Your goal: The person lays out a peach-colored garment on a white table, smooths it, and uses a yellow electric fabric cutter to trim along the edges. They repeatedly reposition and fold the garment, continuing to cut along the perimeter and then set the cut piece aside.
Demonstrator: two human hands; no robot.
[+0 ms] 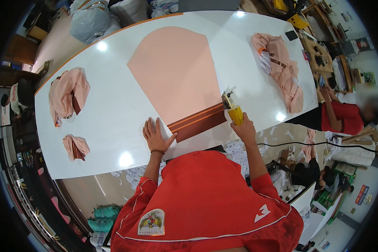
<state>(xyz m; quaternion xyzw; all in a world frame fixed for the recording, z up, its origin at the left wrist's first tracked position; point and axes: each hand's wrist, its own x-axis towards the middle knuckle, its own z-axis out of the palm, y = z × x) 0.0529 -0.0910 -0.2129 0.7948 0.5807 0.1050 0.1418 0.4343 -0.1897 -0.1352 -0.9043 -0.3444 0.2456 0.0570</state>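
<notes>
A large peach fabric panel [176, 71] lies flat on the white table [109, 96], with a dark brown band [202, 126] striped in orange along its near edge. My left hand [157, 136] presses down at the band's left end, fingers stretched out, beside a white strip under it. In my right hand [245, 129] is a yellow electric fabric cutter [236, 114], gripped by its body. The cutter's metal head sits at the right end of the band, against the panel's right edge. Whether its blade touches the cloth cannot be made out.
Crumpled peach cloth [69, 94] and a smaller bundle [76, 148] lie on the left; another peach garment [280, 69] is at the right. A black cord [315, 143] trails rightward. A person in red [342, 117] stands by the table's right end. White scraps litter the floor.
</notes>
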